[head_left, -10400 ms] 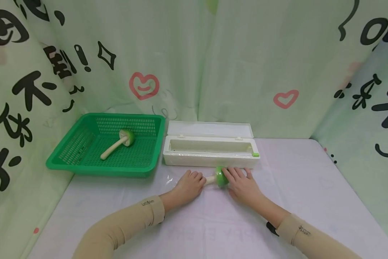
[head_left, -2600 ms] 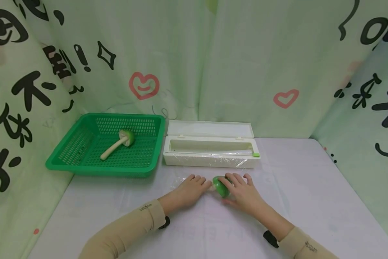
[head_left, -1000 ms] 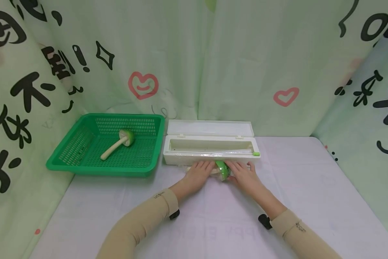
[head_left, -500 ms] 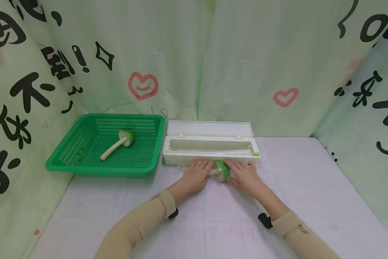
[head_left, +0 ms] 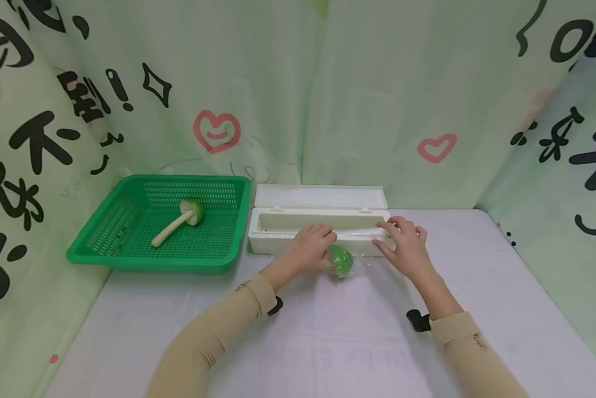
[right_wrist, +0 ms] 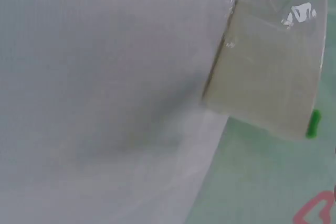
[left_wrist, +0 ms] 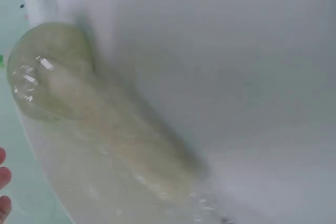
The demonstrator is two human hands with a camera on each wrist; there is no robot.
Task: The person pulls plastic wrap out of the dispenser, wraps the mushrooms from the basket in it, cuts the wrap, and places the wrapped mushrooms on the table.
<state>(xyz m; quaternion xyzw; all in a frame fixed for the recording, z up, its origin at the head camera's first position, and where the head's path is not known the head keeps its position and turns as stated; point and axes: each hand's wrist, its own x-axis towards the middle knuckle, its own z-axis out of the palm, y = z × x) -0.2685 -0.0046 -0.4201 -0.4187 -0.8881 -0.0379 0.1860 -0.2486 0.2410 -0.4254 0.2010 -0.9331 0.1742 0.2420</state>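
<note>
A green-capped mushroom (head_left: 341, 261) with a pale stem lies against the front of a white cling film dispenser (head_left: 278, 245). In the left wrist view clear film covers the mushroom (left_wrist: 52, 72) and stem. My left hand (head_left: 305, 249), fingers bent, is above the stem at the dispenser's front rim; whether it grips film is hidden. Film (right_wrist: 278, 56) runs up over the dispenser's front in the right wrist view. My right hand (head_left: 409, 251) is at the dispenser's right end, thumb and fingers apart, close to the green slider (right_wrist: 313, 124).
A green plastic basket (head_left: 158, 265) at the left holds another green-capped mushroom (head_left: 178, 223). The dispenser's white lid (head_left: 320, 196) stands raised at the back. Printed curtains (head_left: 357, 110) enclose the white-covered table (head_left: 337, 348).
The mushroom was wrapped in film and brought against the dispenser. Just now my right hand left the cap and moved right to the dispenser's end; my left hand rose to the front rim.
</note>
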